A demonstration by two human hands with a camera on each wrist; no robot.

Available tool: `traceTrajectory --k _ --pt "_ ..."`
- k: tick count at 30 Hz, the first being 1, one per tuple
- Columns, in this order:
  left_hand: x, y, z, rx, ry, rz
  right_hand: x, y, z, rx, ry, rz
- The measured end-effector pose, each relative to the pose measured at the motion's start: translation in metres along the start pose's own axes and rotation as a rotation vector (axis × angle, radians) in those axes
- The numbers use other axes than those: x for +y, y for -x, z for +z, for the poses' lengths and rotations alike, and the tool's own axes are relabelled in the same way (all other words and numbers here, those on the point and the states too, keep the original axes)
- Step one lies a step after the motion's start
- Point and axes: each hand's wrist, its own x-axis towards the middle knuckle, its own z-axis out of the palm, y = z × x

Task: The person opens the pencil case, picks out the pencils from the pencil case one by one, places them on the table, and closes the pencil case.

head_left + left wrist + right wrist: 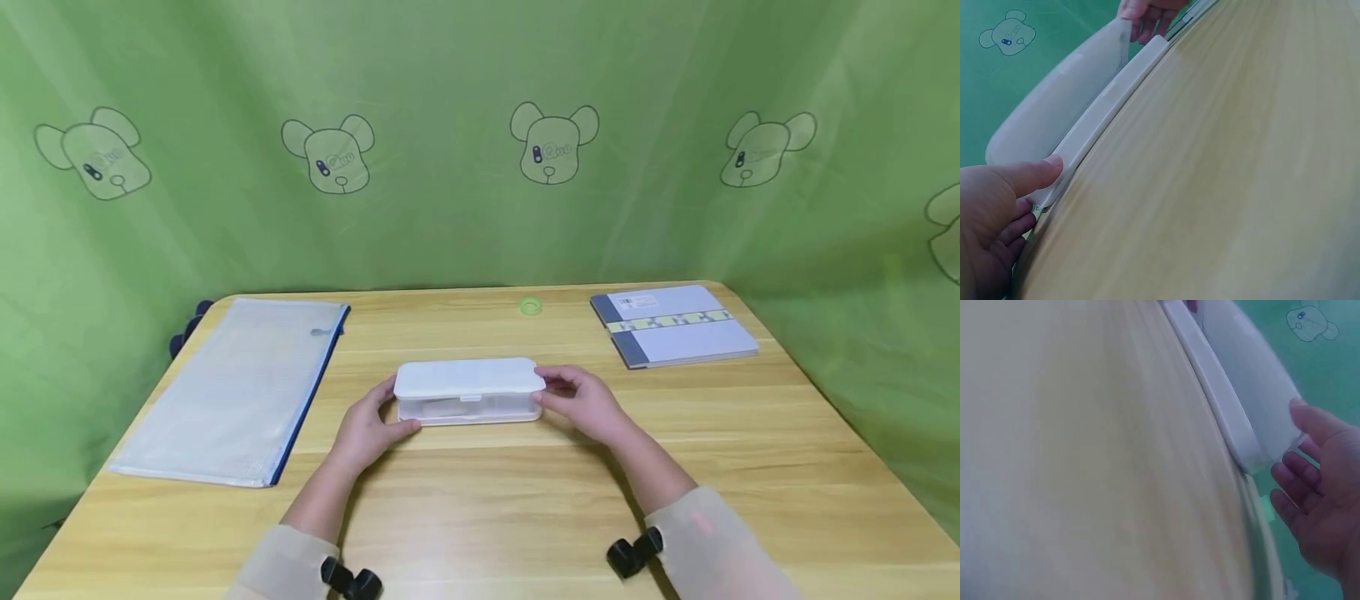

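A white plastic pencil case [469, 377] lies lengthwise across the middle of the table, its lid tilted up from the base along the front. My left hand [365, 429] grips the left end of the base, thumb at the front lower edge and fingers round the end. In the left wrist view that thumb presses on the base's rim [1094, 119]. At the other end my right hand [585, 404] pinches the raised lid [1257, 369] by its corner, its lower fingers loosely bent beside the case. Through the front gap only a blurred bit of the interior shows.
A translucent zip pouch [232, 392] with a blue edge lies on the left. At the back right is a grey-and-white notebook [682, 329] with a patterned band. A small green tape roll [531, 306] sits near the table's [480, 517] back edge, before a green curtain [450, 225].
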Motion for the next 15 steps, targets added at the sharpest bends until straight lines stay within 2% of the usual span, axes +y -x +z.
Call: traceTrajectory --k 6,15 --pt "0.001 0.0 0.0 -0.008 -0.033 0.012 -0.007 -0.013 -0.009 0.034 0.074 -0.041" --pt "0.006 0.001 -0.001 -0.005 -0.072 0.005 -0.016 -0.034 -0.017 0.035 0.012 0.0"
